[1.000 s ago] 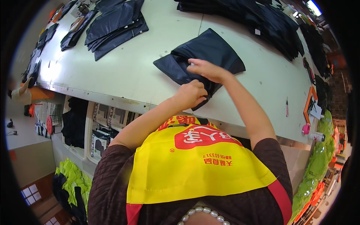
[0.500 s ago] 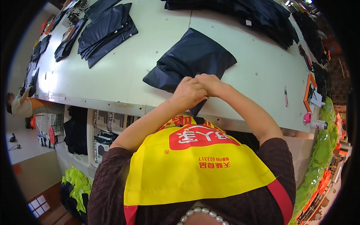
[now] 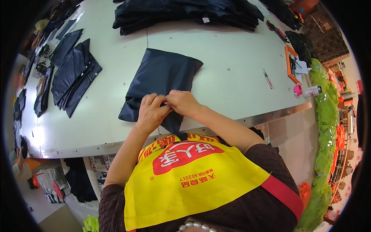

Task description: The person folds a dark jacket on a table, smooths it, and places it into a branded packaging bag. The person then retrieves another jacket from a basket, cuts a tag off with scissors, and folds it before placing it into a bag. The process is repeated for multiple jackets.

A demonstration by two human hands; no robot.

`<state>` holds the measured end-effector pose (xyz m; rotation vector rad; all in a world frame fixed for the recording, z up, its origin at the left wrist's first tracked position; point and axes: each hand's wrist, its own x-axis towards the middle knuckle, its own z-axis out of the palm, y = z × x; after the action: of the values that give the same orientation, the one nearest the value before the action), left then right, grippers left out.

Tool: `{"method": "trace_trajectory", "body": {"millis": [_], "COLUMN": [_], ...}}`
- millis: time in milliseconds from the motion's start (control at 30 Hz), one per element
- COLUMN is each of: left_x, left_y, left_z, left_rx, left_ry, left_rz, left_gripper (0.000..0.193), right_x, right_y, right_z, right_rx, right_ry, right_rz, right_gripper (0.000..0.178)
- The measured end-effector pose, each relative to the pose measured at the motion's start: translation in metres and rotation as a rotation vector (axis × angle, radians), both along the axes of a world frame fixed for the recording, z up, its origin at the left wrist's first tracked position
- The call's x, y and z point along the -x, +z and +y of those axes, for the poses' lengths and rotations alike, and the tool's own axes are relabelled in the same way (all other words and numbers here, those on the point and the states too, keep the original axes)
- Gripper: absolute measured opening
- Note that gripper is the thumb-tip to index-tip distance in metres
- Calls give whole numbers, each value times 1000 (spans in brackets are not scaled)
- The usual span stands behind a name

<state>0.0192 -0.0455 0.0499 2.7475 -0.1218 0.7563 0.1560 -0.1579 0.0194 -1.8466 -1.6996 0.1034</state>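
Note:
A dark navy garment (image 3: pixel 164 71) of smooth, slightly shiny cloth lies folded on the white table in front of me. At its near edge, my left hand (image 3: pixel 152 110) is closed with thumb and fingertips pinching the cloth. Right beside it, my right hand (image 3: pixel 182 103) is also closed on the same edge, the fingertips of both hands meeting. A pointed flap of the cloth (image 3: pixel 172 123) hangs below the hands toward the table's front edge. What exactly lies between the fingertips is too small to make out.
Navy folded pieces (image 3: pixel 75 73) lie in a fanned stack to the left; a larger dark pile (image 3: pixel 185 15) spans the far side. To the right are a small pink-handled tool (image 3: pixel 267 79), an orange frame (image 3: pixel 289 63) and a pink-lidded bottle (image 3: pixel 312 91). Lime-green material (image 3: pixel 324 127) lies beyond.
My view has swung to the right, so the table and garment appear farther left. Both hands stay at the garment's near edge, their fingers slightly shifted.

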Motion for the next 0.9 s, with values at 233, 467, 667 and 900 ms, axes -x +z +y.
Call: {"method": "trace_trajectory", "body": {"millis": [233,467,667,900], "left_x": [-14,-30,-30,-28], "left_y": [-34,-43,-47,-47], "left_z": [17,-22,-20,-22], "left_rx": [219,158,269,308], "left_ry": [-108,63,161,172], "left_rz": [5,10,-50,-115], "left_gripper": [15,17,14,13], "right_x": [10,1,-40,-46], "right_y": [3,-10,-7,-19], "right_z": [-18,-28,-45,-57], "right_rx": [195,420,623,561], "right_ry": [-245,-736,-437,-336], "right_rz": [172,208,519,794], "right_gripper": [19,43,37,25]}}
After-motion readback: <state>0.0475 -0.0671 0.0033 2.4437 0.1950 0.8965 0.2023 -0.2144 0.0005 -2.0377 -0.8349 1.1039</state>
